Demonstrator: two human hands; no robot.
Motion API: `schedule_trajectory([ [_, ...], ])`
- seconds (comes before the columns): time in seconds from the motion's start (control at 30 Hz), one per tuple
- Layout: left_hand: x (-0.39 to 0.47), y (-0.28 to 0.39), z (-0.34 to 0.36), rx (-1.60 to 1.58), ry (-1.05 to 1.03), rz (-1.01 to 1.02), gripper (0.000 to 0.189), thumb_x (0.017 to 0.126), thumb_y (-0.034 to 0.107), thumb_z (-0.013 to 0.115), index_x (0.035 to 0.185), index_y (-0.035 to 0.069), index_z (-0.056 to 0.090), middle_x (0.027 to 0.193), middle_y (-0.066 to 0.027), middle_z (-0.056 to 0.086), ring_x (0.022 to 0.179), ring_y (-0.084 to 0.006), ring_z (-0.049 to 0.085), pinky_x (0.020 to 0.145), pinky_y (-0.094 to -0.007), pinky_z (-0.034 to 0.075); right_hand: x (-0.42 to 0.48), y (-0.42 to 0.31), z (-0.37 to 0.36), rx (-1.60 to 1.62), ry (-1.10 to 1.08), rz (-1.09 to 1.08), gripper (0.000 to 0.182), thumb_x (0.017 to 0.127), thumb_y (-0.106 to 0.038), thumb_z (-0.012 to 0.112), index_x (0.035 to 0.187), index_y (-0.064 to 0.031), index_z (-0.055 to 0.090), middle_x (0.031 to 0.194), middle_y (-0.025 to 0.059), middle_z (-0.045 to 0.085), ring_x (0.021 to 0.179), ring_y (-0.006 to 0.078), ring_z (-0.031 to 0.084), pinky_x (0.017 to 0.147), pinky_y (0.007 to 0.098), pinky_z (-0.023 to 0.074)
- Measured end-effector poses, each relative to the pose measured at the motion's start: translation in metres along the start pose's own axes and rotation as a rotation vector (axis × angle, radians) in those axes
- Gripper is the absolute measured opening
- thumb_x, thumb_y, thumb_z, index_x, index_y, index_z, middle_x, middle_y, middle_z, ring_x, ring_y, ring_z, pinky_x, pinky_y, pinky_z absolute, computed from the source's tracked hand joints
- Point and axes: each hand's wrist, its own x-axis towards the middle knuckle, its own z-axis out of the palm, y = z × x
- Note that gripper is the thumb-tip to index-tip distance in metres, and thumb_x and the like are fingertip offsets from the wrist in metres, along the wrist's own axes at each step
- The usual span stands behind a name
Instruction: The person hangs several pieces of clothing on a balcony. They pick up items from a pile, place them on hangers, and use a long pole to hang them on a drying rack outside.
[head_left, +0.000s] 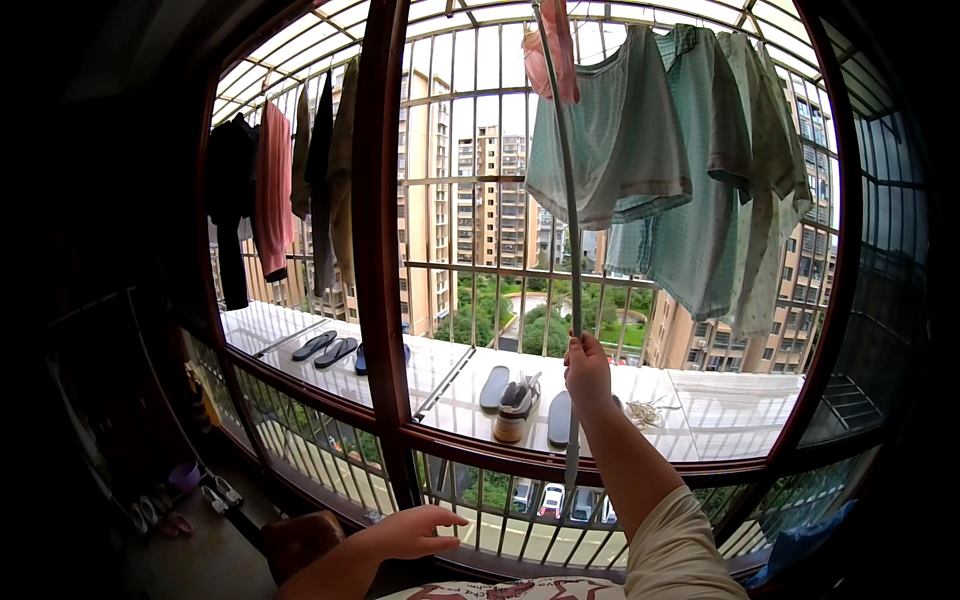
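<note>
My right hand (587, 371) is closed around a long, thin grey pole (568, 172). The pole stands almost upright in the window opening, its lower end hanging below my fist. At its upper end is a small pink cloth item (549, 64); whether it hangs from the pole or behind it, I cannot tell. Just past the pole hang pale green checked shorts (611, 142) and a matching short-sleeved top (701, 180). My left hand (420, 529) is low in front of me, holding nothing, its thumb and fingers apart.
A dark red window frame (382, 247) and metal security bars enclose the white ledge (442, 367). On it are grey slippers (326, 346), a sneaker (516, 409), pale insoles (495, 386) and a bundle of cord (645, 412). More clothes, including a pink garment (274, 187), hang left. Shoes (221, 491) lie indoors.
</note>
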Motion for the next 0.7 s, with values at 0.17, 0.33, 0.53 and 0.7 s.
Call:
schedule_trajectory([
  [0.17,-0.050,-0.033,0.014,-0.273,0.204,-0.353,0.039,0.091,0.028,0.065,0.120,0.002,0.063,0.107,-0.0110,0.069,0.095,-0.0200,0.066,0.084,-0.0288,0.051,-0.018,-0.002,0.005,-0.004,-0.017,0.033,0.019,0.100,-0.019,0.050,0.112,-0.0053,0.056,0.071,-0.0021,0.049,0.055,0.0037,0.041,0.048,0.0196,0.0321],
  [0.33,-0.068,-0.041,0.028,-0.455,0.330,-0.359,0.037,0.091,0.023,0.065,0.120,0.001,0.062,0.105,-0.0081,0.069,0.095,-0.0130,0.064,0.083,-0.0257,0.051,-0.035,-0.001,0.010,0.050,-0.013,0.123,0.021,0.100,-0.019,0.049,0.115,-0.0051,0.055,0.069,-0.0022,0.049,0.051,0.0040,0.039,0.045,0.0204,0.0320],
  [0.53,-0.069,-0.049,0.040,-0.437,0.258,-0.369,0.039,0.091,0.026,0.065,0.123,0.004,0.061,0.103,-0.0072,0.069,0.094,-0.0128,0.064,0.083,-0.0260,0.050,-0.088,-0.027,-0.004,0.319,-0.118,0.363,0.027,0.100,-0.020,0.047,0.120,-0.0035,0.053,0.068,-0.0002,0.051,0.045,0.0063,0.040,0.039,0.0225,0.0320],
  [0.7,-0.069,-0.037,0.044,-0.346,0.205,-0.406,0.040,0.092,0.028,0.065,0.123,0.005,0.061,0.103,-0.0074,0.069,0.093,-0.0138,0.064,0.082,-0.0267,0.050,-0.117,-0.042,-0.021,0.372,-0.170,0.466,0.025,0.101,-0.020,0.044,0.120,-0.0053,0.054,0.071,0.0009,0.052,0.043,0.0073,0.040,0.039,0.0208,0.0323],
])
